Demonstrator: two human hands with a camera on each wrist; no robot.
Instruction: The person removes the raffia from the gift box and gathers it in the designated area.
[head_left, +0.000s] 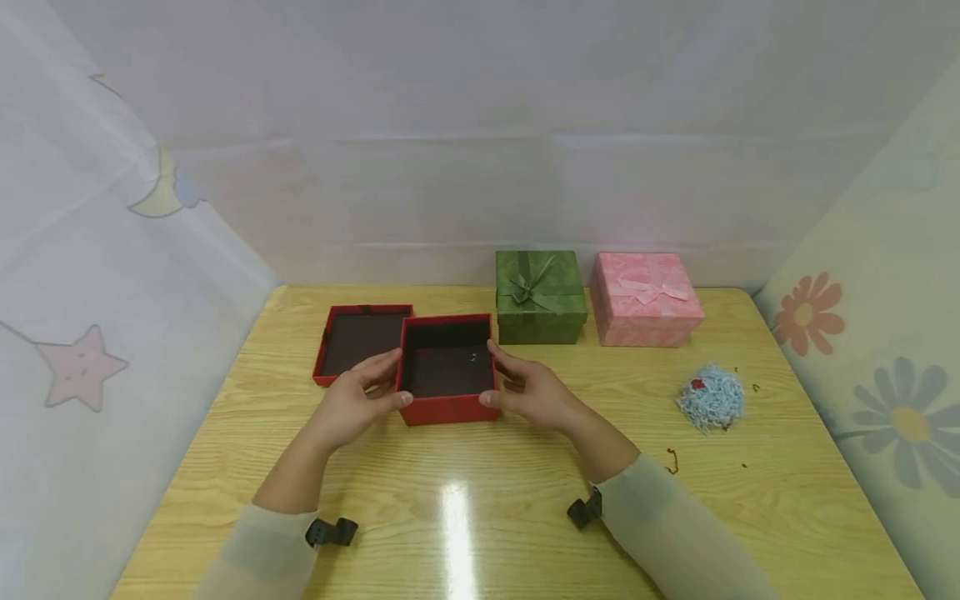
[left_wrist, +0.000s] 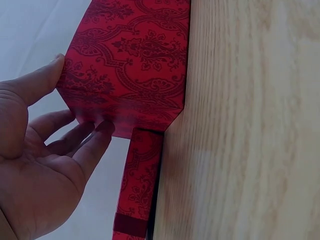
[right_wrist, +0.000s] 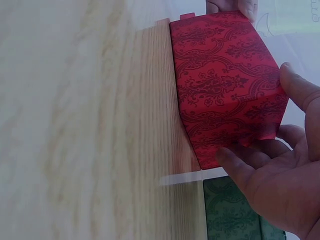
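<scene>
An uncovered red gift box (head_left: pixel 450 409) with a dark interior stands on the table between both hands. My left hand (head_left: pixel 352 404) holds its left side, thumb at the front corner and fingers along the side wall. On the opposite side my right hand (head_left: pixel 536 396) holds it the same way. Dark damask patterning covers the box's outer walls (left_wrist: pixel 130 50) in the left wrist view. Small pale specks lie inside it. The red lid (head_left: pixel 367 337) rests upside down behind the left hand, right beside the box, with a dark ribbon band across its edge.
Behind the right hand stand a green gift box (head_left: pixel 540 325) with a bow and a pink gift box (head_left: pixel 645 329). A clump of pale blue shredded paper (head_left: pixel 712 400) lies at the right, with red-brown shreds (head_left: pixel 672 461) around. Printed cloth (head_left: pixel 450 192) hangs around the table.
</scene>
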